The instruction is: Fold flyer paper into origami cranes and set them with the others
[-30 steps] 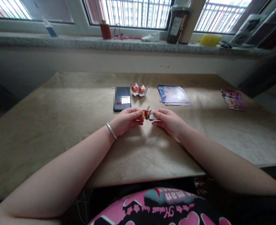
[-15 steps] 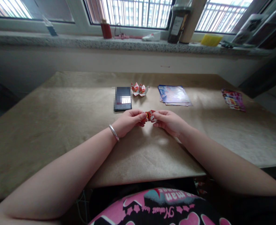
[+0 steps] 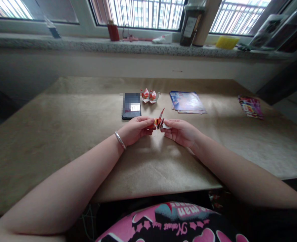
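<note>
Now tipped spike-up, my red-and-white folded-paper figure, pinched by left fingers and right fingers, looks folded, shaping unfinished.

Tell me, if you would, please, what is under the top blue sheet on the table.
Under the blue sheet, pale edges of other paper show along the near side. The rest is covered, so the number of layers cannot be told.
</note>
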The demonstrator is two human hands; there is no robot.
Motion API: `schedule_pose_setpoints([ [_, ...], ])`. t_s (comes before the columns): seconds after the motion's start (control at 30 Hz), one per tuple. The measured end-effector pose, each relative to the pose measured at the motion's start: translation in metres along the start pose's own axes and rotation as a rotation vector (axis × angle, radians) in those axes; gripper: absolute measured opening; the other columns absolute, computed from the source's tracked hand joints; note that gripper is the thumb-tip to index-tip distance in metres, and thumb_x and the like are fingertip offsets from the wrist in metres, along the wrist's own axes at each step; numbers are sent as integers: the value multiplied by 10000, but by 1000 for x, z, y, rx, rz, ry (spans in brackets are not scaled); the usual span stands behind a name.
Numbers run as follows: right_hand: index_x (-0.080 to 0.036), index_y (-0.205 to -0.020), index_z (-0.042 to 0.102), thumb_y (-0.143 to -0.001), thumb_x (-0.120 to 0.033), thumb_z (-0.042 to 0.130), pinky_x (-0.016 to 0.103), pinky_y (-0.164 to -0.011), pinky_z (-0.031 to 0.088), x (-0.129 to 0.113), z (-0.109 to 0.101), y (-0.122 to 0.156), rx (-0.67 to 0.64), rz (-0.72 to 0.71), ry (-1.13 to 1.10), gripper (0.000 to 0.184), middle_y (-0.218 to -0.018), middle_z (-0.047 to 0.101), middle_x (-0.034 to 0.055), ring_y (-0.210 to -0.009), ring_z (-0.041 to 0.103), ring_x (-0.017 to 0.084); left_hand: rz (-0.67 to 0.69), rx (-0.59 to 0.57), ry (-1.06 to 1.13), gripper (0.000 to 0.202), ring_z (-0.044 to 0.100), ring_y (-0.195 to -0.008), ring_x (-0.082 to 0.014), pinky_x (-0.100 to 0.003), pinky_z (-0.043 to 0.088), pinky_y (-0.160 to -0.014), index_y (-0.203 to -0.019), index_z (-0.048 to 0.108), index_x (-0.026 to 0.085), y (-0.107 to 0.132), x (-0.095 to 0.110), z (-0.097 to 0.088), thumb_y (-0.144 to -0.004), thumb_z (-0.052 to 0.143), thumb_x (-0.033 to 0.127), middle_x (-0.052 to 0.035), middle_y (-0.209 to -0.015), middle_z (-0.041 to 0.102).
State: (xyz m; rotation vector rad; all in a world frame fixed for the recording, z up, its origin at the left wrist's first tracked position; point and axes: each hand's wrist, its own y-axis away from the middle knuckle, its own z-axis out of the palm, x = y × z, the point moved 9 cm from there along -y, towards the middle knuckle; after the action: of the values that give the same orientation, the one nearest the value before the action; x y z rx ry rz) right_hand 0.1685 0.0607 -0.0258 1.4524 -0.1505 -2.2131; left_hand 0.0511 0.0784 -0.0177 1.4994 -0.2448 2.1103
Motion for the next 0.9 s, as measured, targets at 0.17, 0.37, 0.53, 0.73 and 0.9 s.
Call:
schedule_pose_setpoints([
  [0.17,-166,-782,694,-731,-186,702,218,-618,496,1,2,0,-12,-5,-30,56,-761,710,28,-670,631,116,-15,-9,42,275,540,-599,-70,-193,443,-583,-736,674,120,0,0,2,-649,814,341,-23,-692,635],
  [0.37,-169,-758,686,-727,-183,699,172,-608,487,2,5,0,-21,-9,-78,36,-723,696,-1,-637,621,79,-43,-20,101,275,537,-584,-58,-162,431,-550,-738,684,121,1,-1,6,-620,833,320,-11,-666,626],
  [0.53,-168,-762,686,-733,-181,685,180,-618,494,2,6,0,-31,-22,-98,33,-725,694,4,-639,622,85,-55,-20,133,256,532,-568,-57,-165,429,-545,-750,680,111,1,-3,8,-636,820,292,-10,-649,617],
  [0.73,-162,-743,693,-752,-136,610,181,-607,493,0,11,1,-44,-27,-150,88,-708,697,8,-625,607,87,-52,-42,169,269,550,-587,-57,-157,442,-556,-761,687,120,2,-3,11,-621,833,296,-12,-681,631],
  [0.9,-176,-762,690,-766,-141,587,191,-622,490,-1,13,1,-60,-45,-158,109,-715,691,7,-628,596,91,-44,-53,169,220,557,-591,-57,-161,451,-567,-774,668,120,3,-3,13,-695,787,287,-12,-689,625],
])
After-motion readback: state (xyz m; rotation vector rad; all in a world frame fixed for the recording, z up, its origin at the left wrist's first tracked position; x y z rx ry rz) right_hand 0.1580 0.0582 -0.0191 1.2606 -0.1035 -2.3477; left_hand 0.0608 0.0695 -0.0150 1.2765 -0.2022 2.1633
